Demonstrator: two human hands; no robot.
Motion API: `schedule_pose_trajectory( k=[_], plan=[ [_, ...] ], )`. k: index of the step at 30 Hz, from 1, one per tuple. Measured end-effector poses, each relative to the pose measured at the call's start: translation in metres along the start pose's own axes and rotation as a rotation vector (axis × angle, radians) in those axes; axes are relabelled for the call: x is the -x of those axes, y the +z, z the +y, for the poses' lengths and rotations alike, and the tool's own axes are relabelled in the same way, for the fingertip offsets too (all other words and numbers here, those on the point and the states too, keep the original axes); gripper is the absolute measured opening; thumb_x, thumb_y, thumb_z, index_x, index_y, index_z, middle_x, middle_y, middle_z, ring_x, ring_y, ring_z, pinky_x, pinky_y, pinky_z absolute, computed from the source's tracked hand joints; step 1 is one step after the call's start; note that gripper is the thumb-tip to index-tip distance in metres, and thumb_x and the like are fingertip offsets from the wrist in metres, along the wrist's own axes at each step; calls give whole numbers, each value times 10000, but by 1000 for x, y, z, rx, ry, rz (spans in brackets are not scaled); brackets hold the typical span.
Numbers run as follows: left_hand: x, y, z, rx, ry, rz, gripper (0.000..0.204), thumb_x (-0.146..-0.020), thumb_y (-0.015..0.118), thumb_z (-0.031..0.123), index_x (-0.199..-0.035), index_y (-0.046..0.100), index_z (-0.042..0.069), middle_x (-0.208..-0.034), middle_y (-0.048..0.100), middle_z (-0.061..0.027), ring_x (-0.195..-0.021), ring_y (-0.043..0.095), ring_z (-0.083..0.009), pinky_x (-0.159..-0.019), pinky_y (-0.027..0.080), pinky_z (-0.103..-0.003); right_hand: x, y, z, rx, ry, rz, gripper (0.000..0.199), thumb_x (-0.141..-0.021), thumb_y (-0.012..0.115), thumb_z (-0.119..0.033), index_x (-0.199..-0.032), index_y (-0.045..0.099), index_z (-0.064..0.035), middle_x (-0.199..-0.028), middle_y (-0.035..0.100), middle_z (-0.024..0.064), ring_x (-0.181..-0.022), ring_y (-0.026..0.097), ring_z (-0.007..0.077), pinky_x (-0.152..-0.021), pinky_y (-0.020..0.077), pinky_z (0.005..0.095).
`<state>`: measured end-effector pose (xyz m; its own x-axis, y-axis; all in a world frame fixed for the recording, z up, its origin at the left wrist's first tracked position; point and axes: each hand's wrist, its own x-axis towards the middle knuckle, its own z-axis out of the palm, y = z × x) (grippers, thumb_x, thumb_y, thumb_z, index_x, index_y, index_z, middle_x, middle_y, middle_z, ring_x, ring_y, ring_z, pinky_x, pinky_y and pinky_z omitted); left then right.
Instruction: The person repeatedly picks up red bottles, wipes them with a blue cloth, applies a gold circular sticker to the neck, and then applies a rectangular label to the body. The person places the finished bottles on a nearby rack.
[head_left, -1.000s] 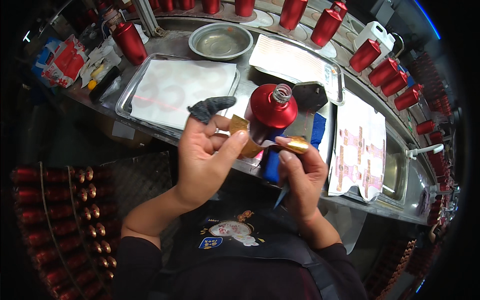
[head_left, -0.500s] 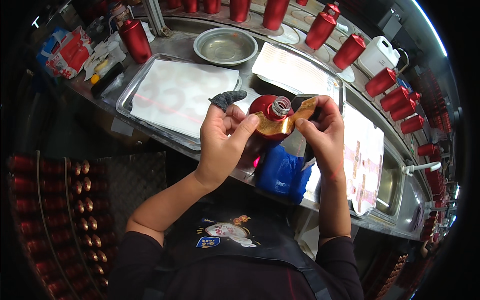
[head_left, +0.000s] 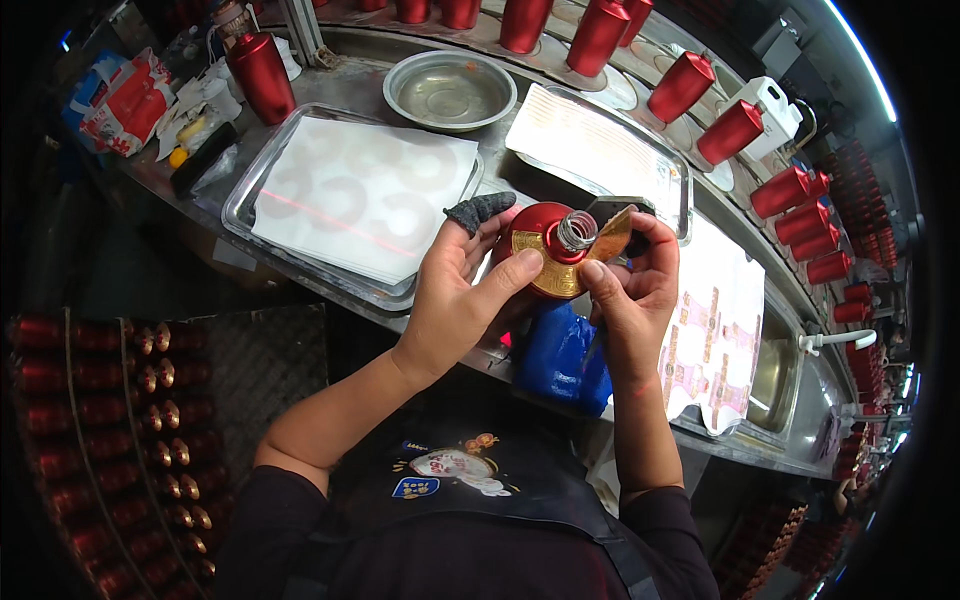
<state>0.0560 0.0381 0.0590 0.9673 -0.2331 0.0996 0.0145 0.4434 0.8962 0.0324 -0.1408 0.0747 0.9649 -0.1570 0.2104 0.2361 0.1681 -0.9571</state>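
Observation:
A red bottle (head_left: 536, 221) with an open, threaded clear glass mouth is tilted toward me between both hands. Round its shoulder lies a curved gold label (head_left: 562, 279), whose right end stands up off the bottle. My left hand (head_left: 462, 285) grips the bottle's left side, its thumb pressed on the label. A dark cloth cover (head_left: 480, 211) sits on one of its fingers. My right hand (head_left: 640, 300) pinches the raised label end between fingers, while its thumb rests on the label near the bottle neck. Below the bottle is a blue wrapped object (head_left: 562, 350), partly hidden.
Ahead stand a metal tray (head_left: 238, 208) with white label sheets, a round metal basin (head_left: 450, 92) and a second tray (head_left: 684, 190). More printed sheets (head_left: 712, 345) lie right, by a sink (head_left: 775, 385). Red bottles (head_left: 600, 40) line a conveyor beyond; racked bottles (head_left: 75, 420) stand lower left.
The label now lies flatter along the bottle's front shoulder, and its free right end is shorter and more upright. Both hands have drawn closer together. The conveyor bottles have shifted.

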Motion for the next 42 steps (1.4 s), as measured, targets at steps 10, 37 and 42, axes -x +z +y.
schedule_pose_trajectory(
  k=[10,37,42],
  plan=[
    [0,3,-3,26,38,6,515,-945,700,129,-1361,448,-42,-1311,556,-167,-1232,549,-197,-1092,418,-330,0,3,-1,50,-19,9,640,-856,756,-22,-1393,410,-1,-1327,506,153,-998,640,135,-787,565,218],
    [3,5,-2,45,40,4,359,-990,638,130,-1279,480,-14,-1299,578,-151,-1201,559,-171,-1050,448,-319,-4,3,3,12,-51,-23,552,-905,686,-33,-1397,438,0,-1331,506,133,-952,627,95,-767,526,192],
    [1,11,-2,52,58,19,363,-995,631,149,-1291,494,-9,-1272,596,-134,-1164,571,-162,-1024,455,-318,-4,3,4,28,-70,-21,579,-889,712,-34,-1398,439,-1,-1350,509,146,-968,624,99,-757,527,186]
  ],
)
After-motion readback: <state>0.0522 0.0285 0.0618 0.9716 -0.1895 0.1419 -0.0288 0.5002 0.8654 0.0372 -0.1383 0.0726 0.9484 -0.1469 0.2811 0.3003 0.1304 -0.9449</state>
